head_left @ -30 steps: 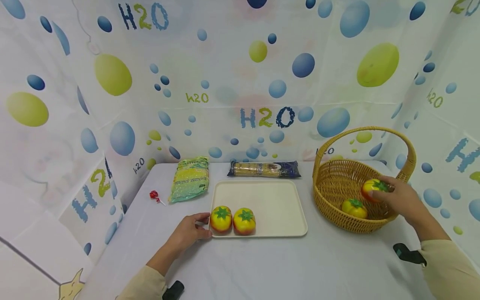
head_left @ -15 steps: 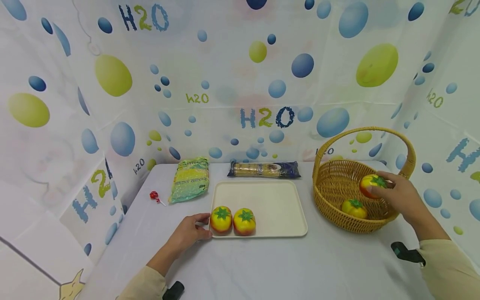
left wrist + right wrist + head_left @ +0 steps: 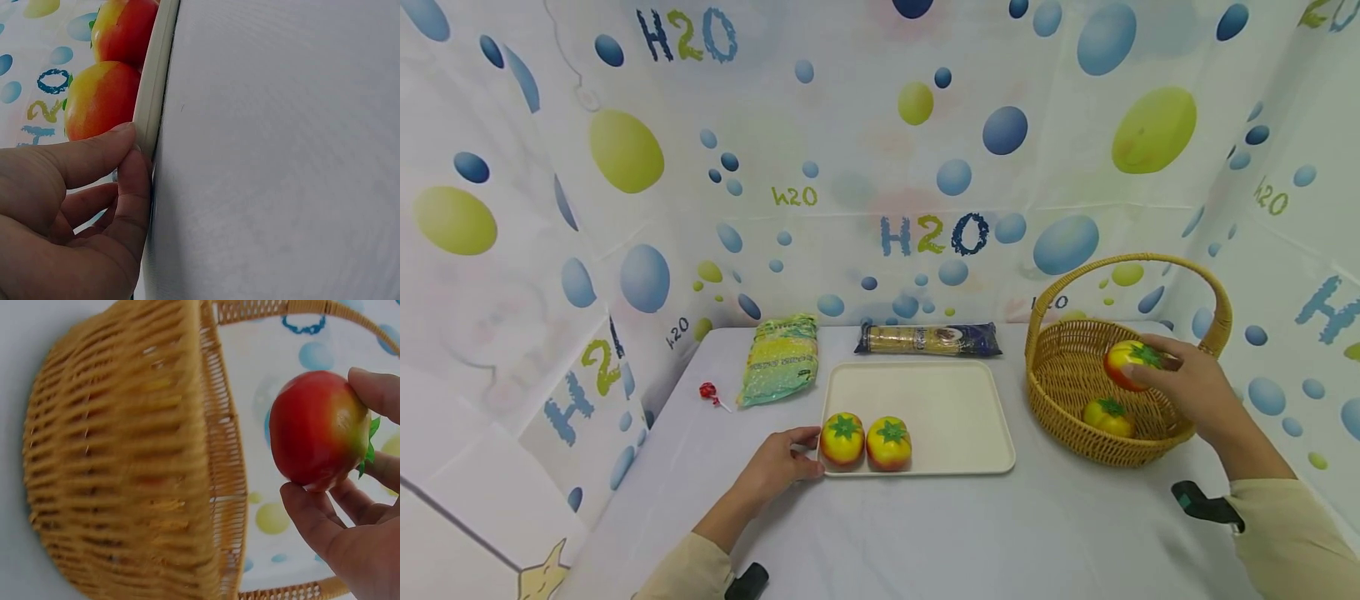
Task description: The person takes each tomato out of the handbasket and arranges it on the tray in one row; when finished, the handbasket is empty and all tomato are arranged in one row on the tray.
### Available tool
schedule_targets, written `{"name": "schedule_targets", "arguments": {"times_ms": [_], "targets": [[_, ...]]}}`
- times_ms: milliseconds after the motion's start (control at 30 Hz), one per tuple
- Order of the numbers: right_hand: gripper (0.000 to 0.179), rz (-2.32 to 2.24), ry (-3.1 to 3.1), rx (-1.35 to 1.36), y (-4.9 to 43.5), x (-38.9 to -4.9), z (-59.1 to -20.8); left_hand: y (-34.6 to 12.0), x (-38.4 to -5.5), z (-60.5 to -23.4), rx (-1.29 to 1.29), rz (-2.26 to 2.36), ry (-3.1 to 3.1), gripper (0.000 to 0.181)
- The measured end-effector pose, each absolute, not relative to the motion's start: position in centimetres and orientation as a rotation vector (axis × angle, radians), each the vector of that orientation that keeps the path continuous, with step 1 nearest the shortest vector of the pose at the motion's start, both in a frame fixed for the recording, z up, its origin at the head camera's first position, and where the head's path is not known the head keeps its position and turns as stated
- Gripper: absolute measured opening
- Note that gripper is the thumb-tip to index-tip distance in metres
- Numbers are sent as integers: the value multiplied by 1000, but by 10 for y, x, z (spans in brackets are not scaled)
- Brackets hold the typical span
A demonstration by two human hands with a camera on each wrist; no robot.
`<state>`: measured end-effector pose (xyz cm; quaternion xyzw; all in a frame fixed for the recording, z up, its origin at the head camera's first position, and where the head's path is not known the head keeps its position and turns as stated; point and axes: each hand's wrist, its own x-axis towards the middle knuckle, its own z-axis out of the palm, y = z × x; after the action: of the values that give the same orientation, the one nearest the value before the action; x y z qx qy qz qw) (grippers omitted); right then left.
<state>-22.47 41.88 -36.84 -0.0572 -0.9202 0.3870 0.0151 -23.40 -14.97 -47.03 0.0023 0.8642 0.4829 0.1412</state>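
Observation:
My right hand holds a red and yellow tomato with a green leafy top, raised over the wicker basket. In the right wrist view, thumb and fingers pinch the tomato at its sides, above the basket's rim. A second tomato lies inside the basket. At the near left corner of the cream tray, my left hand pinches the rim between thumb and fingers, as the left wrist view shows. Two more tomatoes, a left one and a right one, sit side by side on the tray.
Behind the tray lies a long pack of pasta. A green and yellow bag stands to its left, with a red lollipop beside it. The basket's tall handle arches over its opening. Patterned cloth walls enclose the table.
My right hand has lifted the tomato up and to the left, out of the basket's right side. The left hand and the tray have stayed put.

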Motion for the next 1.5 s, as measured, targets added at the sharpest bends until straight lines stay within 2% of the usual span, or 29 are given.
{"name": "schedule_targets", "arguments": {"times_ms": [433, 800, 1167, 1500], "targets": [[90, 1350, -2857, -155, 386, -220, -352, -150, -231, -470, 6, 1396, 2496, 64], [76, 1375, -2804, 41, 352, -220, -351, -151, -231, -470, 6, 1403, 2491, 64], [66, 1526, -2705, 215, 314, -227, -365, -150, -232, -469, 21, 1401, 2494, 64], [72, 1636, -2738, 202, 270, -237, -392, -151, -232, -468, 17, 1404, 2488, 65]]}}
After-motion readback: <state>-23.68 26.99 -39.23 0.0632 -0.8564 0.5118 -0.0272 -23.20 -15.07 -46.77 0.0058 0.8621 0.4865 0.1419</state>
